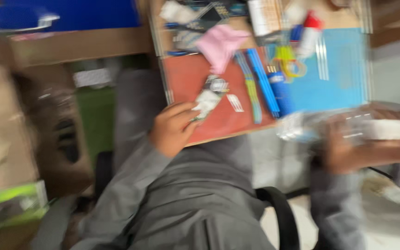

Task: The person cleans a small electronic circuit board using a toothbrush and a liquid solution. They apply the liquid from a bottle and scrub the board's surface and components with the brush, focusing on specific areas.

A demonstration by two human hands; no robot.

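The view is blurred by motion. My left hand (pixel 172 128) rests at the near edge of a red mat (pixel 218 115) and pinches a small white crumpled piece (pixel 206 102). My right hand (pixel 362 146), off the table's right side, grips a clear crinkly plastic bag (pixel 348 121) with something white inside. Blue and green sticks (pixel 260 85) lie on the mat between the two hands. I sit in grey clothing on a black chair (pixel 281 210).
A blue mat (pixel 341 74) lies right of the red one. A pink cloth (pixel 221 44), a white bottle with red cap (pixel 310 32), yellow scissors-like loops (pixel 288 65) and small clutter sit farther back. Cardboard boxes (pixel 5 134) stand at left.
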